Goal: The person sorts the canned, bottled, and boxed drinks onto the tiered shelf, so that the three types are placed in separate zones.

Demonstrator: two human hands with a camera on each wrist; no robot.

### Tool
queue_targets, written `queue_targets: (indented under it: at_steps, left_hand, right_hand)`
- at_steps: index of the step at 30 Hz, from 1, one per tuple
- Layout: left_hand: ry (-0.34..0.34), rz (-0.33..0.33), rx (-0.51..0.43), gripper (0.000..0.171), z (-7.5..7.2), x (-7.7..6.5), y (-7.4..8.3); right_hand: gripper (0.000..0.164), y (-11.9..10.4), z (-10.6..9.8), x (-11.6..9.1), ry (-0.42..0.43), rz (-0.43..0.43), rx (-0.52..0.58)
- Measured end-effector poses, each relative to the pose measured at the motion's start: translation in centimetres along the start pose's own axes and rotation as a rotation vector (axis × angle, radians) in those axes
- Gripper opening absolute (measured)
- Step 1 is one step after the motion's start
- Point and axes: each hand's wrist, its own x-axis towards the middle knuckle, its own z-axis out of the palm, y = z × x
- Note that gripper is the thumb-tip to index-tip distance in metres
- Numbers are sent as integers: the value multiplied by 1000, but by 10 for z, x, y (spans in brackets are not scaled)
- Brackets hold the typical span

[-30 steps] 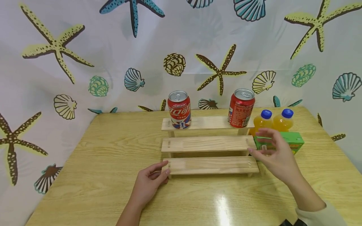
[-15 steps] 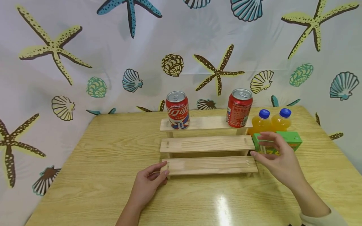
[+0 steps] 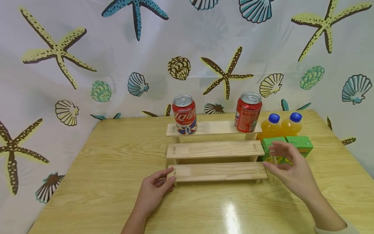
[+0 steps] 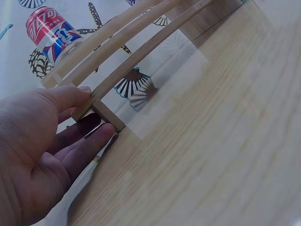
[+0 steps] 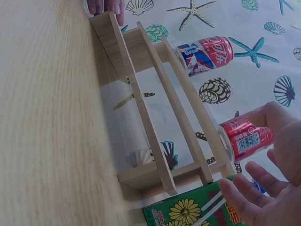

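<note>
A three-step wooden rack [image 3: 217, 149] stands in the middle of the table. My left hand [image 3: 152, 190] holds the left end of its lowest step, fingertips at the end support in the left wrist view. Beyond the rack's right end is my right hand [image 3: 295, 172], fingers loosely bent, nothing between them; its thumb tip is right by the lowest step's corner. Two red cola cans stand upright on the top step: one can [image 3: 184, 113] at the left, another can [image 3: 248, 112] at the right. Partly behind the right hand are two green drink cartons, the right carton [image 3: 301, 144] and the left carton [image 3: 270, 143].
Two orange-drink bottles with blue caps, the nearer-left bottle [image 3: 271, 126] and the right bottle [image 3: 292, 125], stand behind the cartons. A cloth [image 3: 146, 55] printed with starfish and shells hangs behind the wood-grain table [image 3: 117, 156].
My right hand has drawn back slightly toward the front and right, from beside the middle step to beside the lowest. The left hand stays at the rack's left end.
</note>
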Motion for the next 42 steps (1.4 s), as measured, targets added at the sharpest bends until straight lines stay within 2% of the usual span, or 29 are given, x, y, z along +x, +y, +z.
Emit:
queue_targets:
  at_steps: [5,24,32,42]
  left_hand:
    - [-3,-5,-4,40,1,-1,0]
    - [-5,1,10,37,-1,0,-1]
    - [-11,-5,10,37,-1,0,0]
    - [-15,-12,-3,39,1,-1,1]
  right_hand:
    - [59,4,-3,-4,26,22,-11]
    - [53,9,-9,-3,66,21,-40]
    - [49,10,-14,-3,131,64,-83]
    - [50,15,-25,-2,156,121,-114]
